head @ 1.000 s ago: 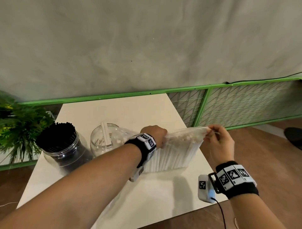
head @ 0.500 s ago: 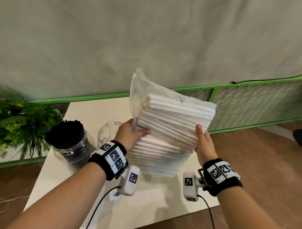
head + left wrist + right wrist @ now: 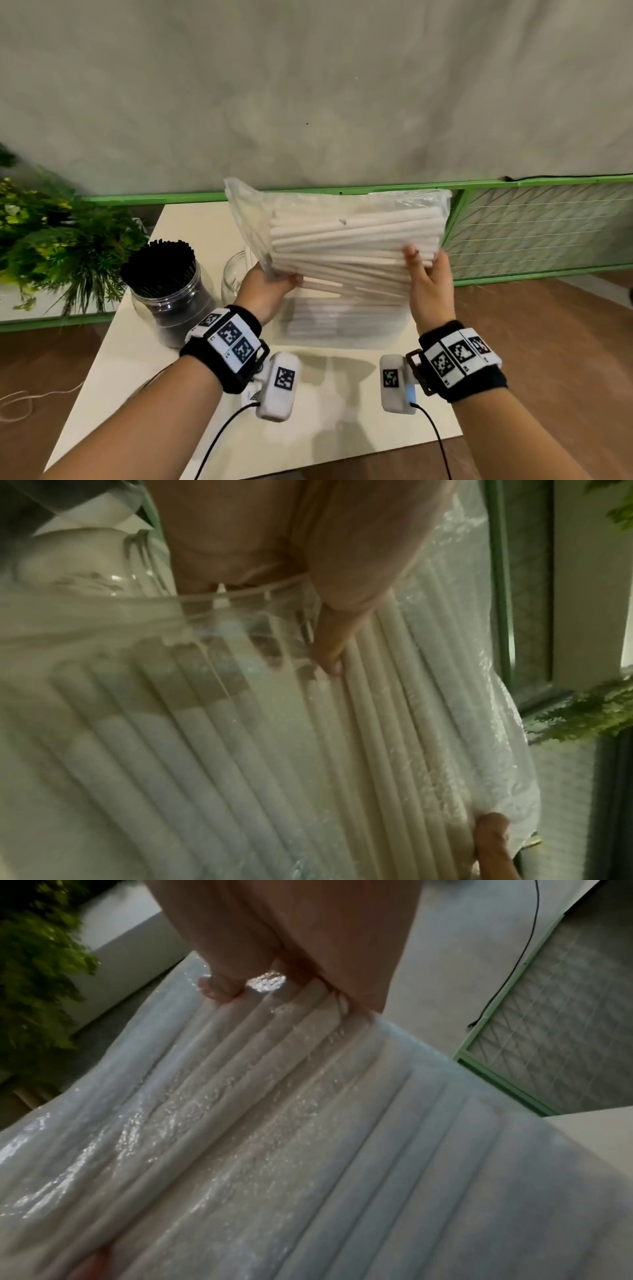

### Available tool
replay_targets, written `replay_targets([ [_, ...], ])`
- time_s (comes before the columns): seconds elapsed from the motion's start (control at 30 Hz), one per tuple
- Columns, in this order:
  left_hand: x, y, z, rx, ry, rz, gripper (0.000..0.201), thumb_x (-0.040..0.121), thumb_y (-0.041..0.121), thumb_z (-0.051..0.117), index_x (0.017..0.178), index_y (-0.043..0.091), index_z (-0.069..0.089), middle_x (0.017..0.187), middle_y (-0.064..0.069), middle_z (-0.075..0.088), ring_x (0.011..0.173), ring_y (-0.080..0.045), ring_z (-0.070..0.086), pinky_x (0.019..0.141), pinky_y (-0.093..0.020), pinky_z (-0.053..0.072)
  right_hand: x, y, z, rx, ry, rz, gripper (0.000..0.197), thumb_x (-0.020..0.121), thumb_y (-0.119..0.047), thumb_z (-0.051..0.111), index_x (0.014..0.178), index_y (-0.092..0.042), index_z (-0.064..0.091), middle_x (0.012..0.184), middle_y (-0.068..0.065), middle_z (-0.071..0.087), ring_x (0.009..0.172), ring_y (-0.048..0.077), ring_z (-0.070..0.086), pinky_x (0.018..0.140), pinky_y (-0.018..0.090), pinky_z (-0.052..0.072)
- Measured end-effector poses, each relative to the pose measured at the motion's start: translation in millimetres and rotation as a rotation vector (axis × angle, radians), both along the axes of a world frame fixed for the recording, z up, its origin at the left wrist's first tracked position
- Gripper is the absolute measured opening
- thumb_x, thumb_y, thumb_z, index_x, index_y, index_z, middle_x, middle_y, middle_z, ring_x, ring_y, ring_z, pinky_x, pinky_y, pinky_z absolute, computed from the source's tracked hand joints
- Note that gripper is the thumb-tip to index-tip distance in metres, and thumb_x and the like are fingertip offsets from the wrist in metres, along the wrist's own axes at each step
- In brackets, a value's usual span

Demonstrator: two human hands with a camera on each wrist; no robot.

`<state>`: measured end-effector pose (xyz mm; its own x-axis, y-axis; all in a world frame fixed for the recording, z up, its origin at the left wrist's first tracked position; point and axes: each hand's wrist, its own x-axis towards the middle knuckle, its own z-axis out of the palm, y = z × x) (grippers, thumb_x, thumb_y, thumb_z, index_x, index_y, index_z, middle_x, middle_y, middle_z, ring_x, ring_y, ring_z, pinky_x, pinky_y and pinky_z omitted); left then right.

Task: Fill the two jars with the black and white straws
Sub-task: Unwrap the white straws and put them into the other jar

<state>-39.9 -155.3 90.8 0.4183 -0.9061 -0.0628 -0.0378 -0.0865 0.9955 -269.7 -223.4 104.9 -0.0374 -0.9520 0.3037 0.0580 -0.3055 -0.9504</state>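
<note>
A clear plastic bag packed with white straws is held up above the table between both hands. The bag's left end is gripped by the left hand, thumb curled over the plastic. Its right end is clasped by the right hand, fingers wrapped round the bundle. Just beyond the left hand a clear jar is partly hidden by the bag. Further left of that hand stands a jar filled with black straws, beside a green plant.
</note>
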Motion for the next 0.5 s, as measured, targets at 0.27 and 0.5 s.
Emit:
replay_targets([
  [0.27,0.6,8.7,-14.0,0.104,0.111,-0.092,0.044,0.070,0.002,0.075,0.110,0.010,0.059,0.102,-0.006,0.070,0.100,-0.022,0.066,0.087,-0.031,0.052,-3.4,-1.9,-14.4,0.056,0.130,-0.038,0.017,0.094,-0.033,0.055,0.085,-0.020,0.047,0.080,-0.009,0.054,0.074,0.007,0.051,0.067,0.021,0.043],
  [0.5,-3.4,11.9,-11.5,0.094,0.141,-0.140,0.041,0.078,-0.007,0.067,0.112,0.012,0.058,0.109,-0.003,0.067,0.106,-0.017,0.061,0.098,-0.032,0.045,-8.8,1.4,-22.9,0.084,0.130,-0.063,0.016,0.095,-0.034,0.052,0.096,-0.018,0.051,0.090,-0.009,0.059,0.085,0.007,0.057,0.069,0.014,0.046],
])
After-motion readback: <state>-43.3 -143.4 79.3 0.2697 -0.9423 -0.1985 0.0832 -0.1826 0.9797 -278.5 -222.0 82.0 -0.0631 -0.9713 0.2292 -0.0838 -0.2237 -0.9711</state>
